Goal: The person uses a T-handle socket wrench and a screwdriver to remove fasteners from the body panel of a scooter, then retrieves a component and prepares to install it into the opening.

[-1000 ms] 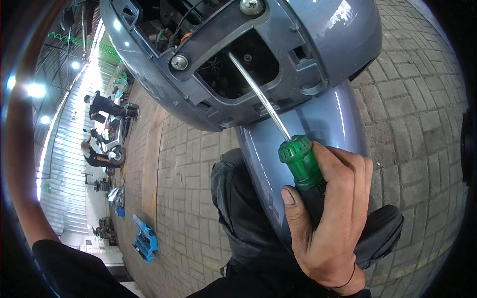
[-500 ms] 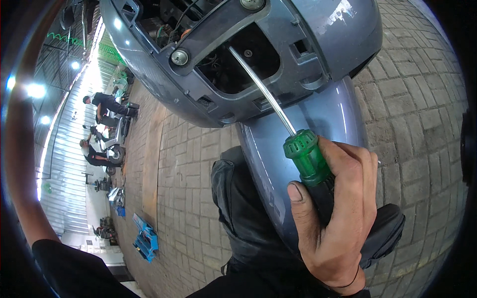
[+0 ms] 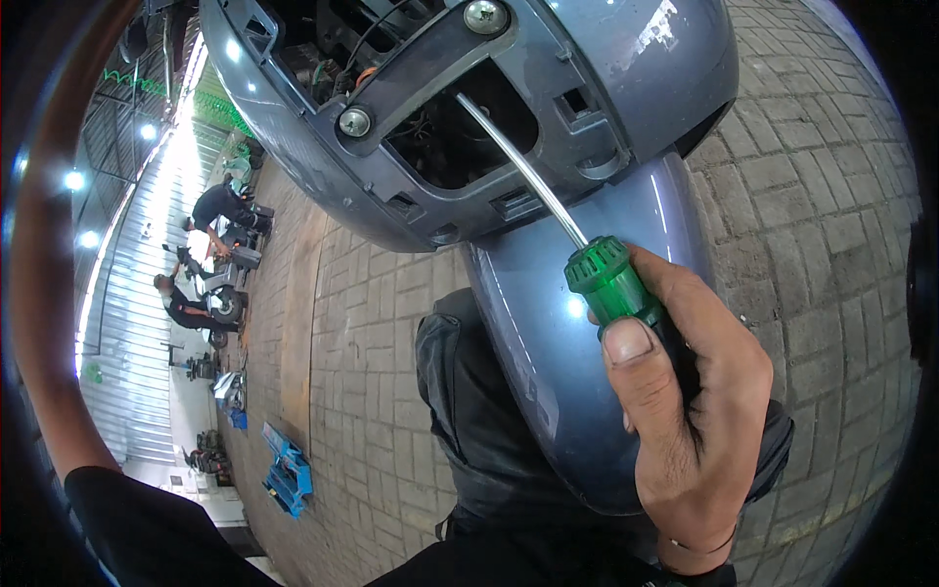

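My right hand (image 3: 699, 401) is wrapped round the green and black handle of a screwdriver (image 3: 613, 284), thumb across it. The long steel shaft (image 3: 528, 176) points into a dark square opening (image 3: 425, 157) in a grey plastic scooter body panel (image 3: 665, 68), beside two large screws (image 3: 354, 122). What the tip touches is too dark to tell. A glossy blue-grey mudguard (image 3: 548, 391) lies below the panel, behind the handle. My left forearm (image 3: 44, 342) rises along the left edge; its hand is out of sight.
My dark-clad knees (image 3: 455, 391) flank the mudguard. On the paved floor (image 3: 362, 342) at left lies an open blue toolbox (image 3: 287, 470). Farther off, two people (image 3: 215, 205) in dark clothes are at a white scooter (image 3: 215, 303), with other machinery and a corrugated wall (image 3: 127, 382) beyond.
My right hand has shifted right and turned on the handle, its thumb now higher across it. The handle has risen slightly. The upper co-worker has bent further over the scooter.
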Demonstrator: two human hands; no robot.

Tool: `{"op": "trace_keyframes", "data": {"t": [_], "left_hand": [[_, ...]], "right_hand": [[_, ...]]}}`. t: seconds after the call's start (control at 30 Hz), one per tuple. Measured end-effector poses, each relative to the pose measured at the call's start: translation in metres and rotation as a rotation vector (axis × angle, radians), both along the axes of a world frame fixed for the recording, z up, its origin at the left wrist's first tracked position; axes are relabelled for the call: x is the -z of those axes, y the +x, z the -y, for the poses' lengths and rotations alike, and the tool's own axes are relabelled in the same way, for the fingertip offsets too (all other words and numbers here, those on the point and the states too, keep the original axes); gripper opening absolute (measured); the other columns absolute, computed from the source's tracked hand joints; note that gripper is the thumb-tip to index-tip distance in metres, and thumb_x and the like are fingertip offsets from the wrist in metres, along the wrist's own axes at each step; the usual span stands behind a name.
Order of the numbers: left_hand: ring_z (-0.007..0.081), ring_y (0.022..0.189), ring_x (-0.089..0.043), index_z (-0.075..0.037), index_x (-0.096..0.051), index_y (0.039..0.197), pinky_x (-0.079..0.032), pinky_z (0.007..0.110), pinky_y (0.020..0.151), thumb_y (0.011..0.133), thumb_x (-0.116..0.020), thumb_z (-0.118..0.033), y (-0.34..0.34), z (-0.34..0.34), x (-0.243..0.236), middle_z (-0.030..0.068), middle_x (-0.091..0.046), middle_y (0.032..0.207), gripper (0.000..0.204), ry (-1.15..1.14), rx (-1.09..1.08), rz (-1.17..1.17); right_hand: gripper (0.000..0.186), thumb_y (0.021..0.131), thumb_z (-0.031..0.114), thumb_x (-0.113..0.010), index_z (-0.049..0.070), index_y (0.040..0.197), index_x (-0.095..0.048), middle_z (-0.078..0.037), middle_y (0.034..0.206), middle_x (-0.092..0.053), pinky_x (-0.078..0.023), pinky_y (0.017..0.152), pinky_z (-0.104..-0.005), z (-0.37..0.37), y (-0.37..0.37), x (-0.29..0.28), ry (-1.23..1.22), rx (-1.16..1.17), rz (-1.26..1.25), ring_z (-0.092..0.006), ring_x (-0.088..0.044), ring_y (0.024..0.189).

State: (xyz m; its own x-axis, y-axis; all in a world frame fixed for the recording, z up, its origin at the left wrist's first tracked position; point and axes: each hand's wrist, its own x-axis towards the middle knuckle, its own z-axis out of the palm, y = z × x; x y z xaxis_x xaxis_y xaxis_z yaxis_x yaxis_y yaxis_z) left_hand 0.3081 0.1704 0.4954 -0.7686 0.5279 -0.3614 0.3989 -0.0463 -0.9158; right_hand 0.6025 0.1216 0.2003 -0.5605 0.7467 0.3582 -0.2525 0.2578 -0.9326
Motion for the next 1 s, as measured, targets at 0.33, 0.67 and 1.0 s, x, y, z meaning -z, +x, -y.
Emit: {"op": "trace_keyframes", "data": {"t": [0.33, 0.67, 1.0], "left_hand": [[0.0409, 0.096, -0.072, 0.006, -0.076, 0.105, -0.056, 0.048, 0.086, 0.093, -0.058, -0.018, 0.007, 0.000, -0.001, 0.0292, -0.074, 0.102, 0.032, -0.090, -0.058, 0.088], [0.0086, 0.082, -0.059, -0.002, -0.070, 0.119, -0.047, 0.027, 0.074, 0.100, -0.071, -0.030, 0.122, 0.135, 0.072, 0.0030, -0.070, 0.096, 0.034, 1.446, 0.346, 0.530], [0.0019, 0.046, -0.038, -0.001, -0.074, 0.095, -0.025, 0.024, 0.044, 0.107, -0.066, -0.026, 0.206, 0.145, 0.263, -0.0073, -0.049, 0.056, 0.029, 2.393, -0.598, 1.419]], "right_hand": [[0.042, 0.084, -0.005, -0.069, -0.013, 0.125, -0.065, -0.021, 0.090, -0.069, -0.053, 0.069, -0.0334, -0.010, 0.002, 0.005, 0.222, -0.065, 0.014, -0.0275, -0.070, 0.074], [0.048, 0.073, -0.005, -0.077, 0.006, 0.119, -0.073, -0.011, 0.100, -0.066, -0.053, 0.064, -0.0398, 0.002, -0.004, 0.002, 0.539, 0.249, 0.176, -0.0298, -0.067, 0.076], [0.053, 0.076, 0.002, -0.077, 0.004, 0.128, -0.064, -0.015, 0.102, -0.065, -0.052, 0.071, -0.0450, 0.005, 0.003, -0.018, 0.215, 0.128, 0.052, -0.0376, -0.068, 0.085]]}}
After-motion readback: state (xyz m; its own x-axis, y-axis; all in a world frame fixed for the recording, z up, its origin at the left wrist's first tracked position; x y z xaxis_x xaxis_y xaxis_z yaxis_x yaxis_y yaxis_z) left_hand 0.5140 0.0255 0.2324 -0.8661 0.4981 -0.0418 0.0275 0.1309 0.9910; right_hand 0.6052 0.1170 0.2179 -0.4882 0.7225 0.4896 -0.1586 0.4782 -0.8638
